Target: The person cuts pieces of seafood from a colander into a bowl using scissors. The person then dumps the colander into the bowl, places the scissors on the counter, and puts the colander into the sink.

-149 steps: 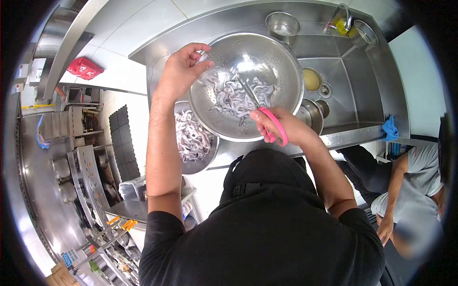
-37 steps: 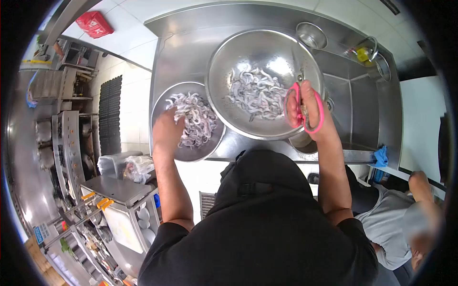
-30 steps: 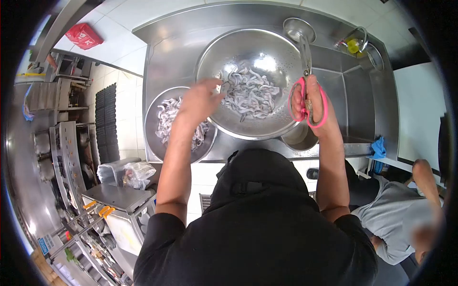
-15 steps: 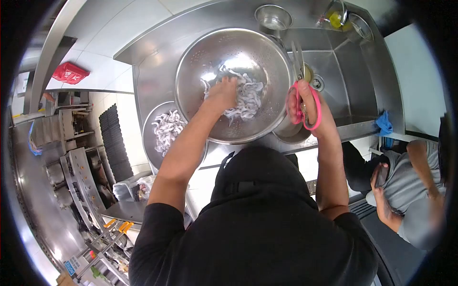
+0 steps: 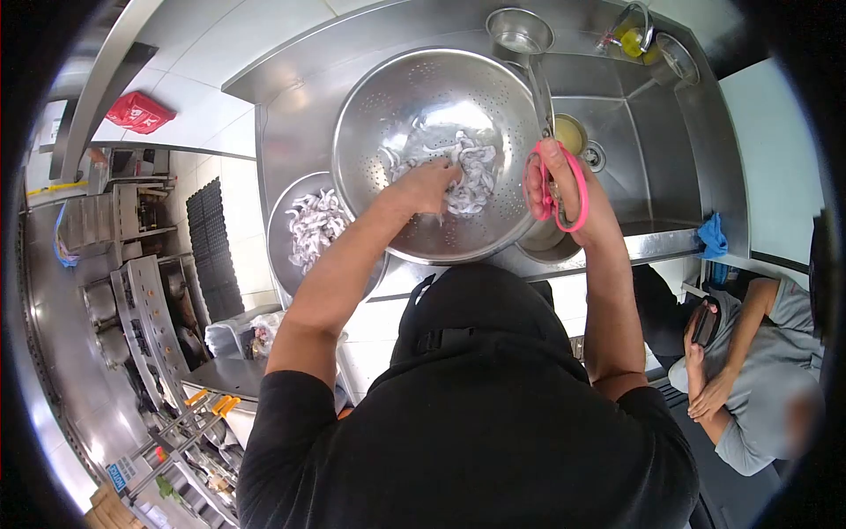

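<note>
A large perforated steel colander (image 5: 379, 97) holds a heap of pale, greyish-purple pieces that look like squid tentacles (image 5: 474, 176). My left hand (image 5: 426, 187) reaches into it, fingers bent together at the heap's left side, with a pale strand showing just below them. The fingertips are partly hidden. Over the colander's right rim, my right hand (image 5: 573, 189) grips pink-handled scissors (image 5: 582, 198), their blades pointing away from me. More of the same pieces (image 5: 317, 225) lie in a wide steel bowl (image 5: 280, 251) at the left, partly under the colander.
A steel sink (image 5: 652, 132) lies to the right, with a small pot (image 5: 520, 33) behind the colander. A round container (image 5: 551, 242) sits under my right wrist. A blue cloth (image 5: 712, 235) hangs on the front edge. Another person (image 5: 749, 353) sits at the right, holding a phone.
My left hand has shifted slightly right and down across the heap. The scissors' blades, spread a little before, now look nearly together. The view has moved slightly.
</note>
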The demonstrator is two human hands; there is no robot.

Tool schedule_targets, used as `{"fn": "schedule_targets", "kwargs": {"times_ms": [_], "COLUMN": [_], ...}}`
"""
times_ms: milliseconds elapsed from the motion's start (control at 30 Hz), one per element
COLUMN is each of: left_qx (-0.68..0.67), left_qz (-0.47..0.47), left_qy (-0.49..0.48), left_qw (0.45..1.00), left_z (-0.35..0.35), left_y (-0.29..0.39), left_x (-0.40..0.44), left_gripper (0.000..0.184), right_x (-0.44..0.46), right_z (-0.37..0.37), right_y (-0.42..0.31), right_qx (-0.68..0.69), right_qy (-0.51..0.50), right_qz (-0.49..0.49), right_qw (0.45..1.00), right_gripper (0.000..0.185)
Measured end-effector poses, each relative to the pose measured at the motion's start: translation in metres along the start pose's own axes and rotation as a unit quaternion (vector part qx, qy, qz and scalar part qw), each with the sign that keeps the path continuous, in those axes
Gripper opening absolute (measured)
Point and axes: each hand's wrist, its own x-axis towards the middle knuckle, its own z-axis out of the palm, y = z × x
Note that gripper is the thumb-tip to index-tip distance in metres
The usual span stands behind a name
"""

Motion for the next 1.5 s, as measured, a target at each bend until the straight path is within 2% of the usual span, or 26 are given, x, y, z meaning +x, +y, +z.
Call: {"fn": "schedule_targets", "kwargs": {"times_ms": [67,267,367,467,567,667,767,867,967,1067,1200,1367,1467,1500], "left_qx": [-0.002,-0.059,-0.109,-0.14,-0.236,-0.276,-0.311,-0.271,-0.381,-0.43,-0.391,-0.421,-0.499,-0.491], "left_qz": [0.012,0.016,-0.012,0.003,-0.047,-0.057,-0.009,-0.026,-0.005,-0.018,0.0,-0.132,-0.155,-0.173], "left_qy": [0.009,0.044,0.02,0.006,-0.001,0.024,0.058,0.1,0.125,0.15,0.229,0.3,0.322,0.327], "left_qw": [1.0,0.997,0.994,0.99,0.971,0.959,0.949,0.957,0.916,0.89,0.891,0.846,0.789,0.788], "left_z": [0.008,-0.005,-0.024,-0.061,-0.086,-0.11,-0.124,-0.138,-0.15,-0.16,-0.149,-0.119,-0.084,-0.074], "left_y": [-0.011,-0.016,-0.019,-0.008,-0.006,0.0,-0.007,-0.006,-0.003,-0.001,-0.025,-0.035,-0.058,-0.061], "left_x": [0.007,0.013,0.009,-0.008,-0.024,-0.047,-0.067,-0.092,-0.122,-0.154,-0.196,-0.254,-0.273,-0.277], "left_gripper": [0.063,0.041,0.036,0.033,0.029,0.025,0.02,0.016,0.015,0.017,0.017,0.016,0.017,0.022], "right_x": [-0.003,-0.009,-0.012,-0.015,-0.015,-0.012,-0.008,-0.006,-0.005,-0.003,-0.003,-0.001,0.0,-0.001], "right_z": [0.002,-0.002,-0.004,-0.004,-0.004,0.0,0.006,0.01,0.013,0.018,0.022,0.018,0.022,0.025], "right_y": [0.0,0.009,0.008,0.007,0.008,0.007,0.005,0.002,-0.001,0.0,0.0,0.009,0.01,0.008], "right_qx": [0.003,0.001,-0.001,-0.004,0.007,0.005,-0.009,-0.017,-0.019,-0.02,-0.035,-0.024,-0.026,-0.03], "right_qy": [0.0,-0.012,-0.015,-0.007,0.003,0.005,-0.003,-0.01,-0.017,-0.014,-0.03,-0.034,-0.034,-0.031], "right_qz": [-0.001,-0.01,-0.015,-0.004,0.008,-0.006,-0.007,0.003,0.015,0.018,0.002,0.017,0.02,0.021], "right_qw": [1.0,1.0,1.0,1.0,1.0,1.0,1.0,1.0,1.0,1.0,0.999,0.999,0.999,0.999], "right_gripper": [0.06,0.059,0.059,0.058,0.058,0.061,0.062,0.062,0.058,0.06,0.062,0.06,0.058,0.057]}}
